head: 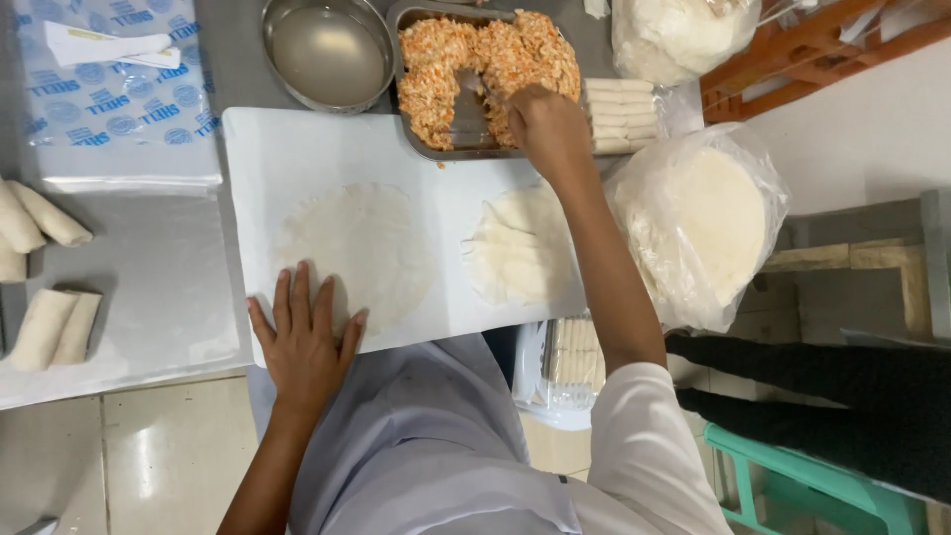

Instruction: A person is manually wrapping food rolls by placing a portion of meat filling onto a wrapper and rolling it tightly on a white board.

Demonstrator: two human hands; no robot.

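The left hand (305, 342) lay flat and released on the round wrapper (357, 253), near the edge of the white board (258, 149). Beyond the board, the right hand (545, 124) grasped a utensil in the filling tray (411, 30); a modest scoop would probably roll best

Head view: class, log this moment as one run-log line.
left hand: flat on round wrapper | right hand: in filling tray, grip unclear | second wrapper: bare | board: under both
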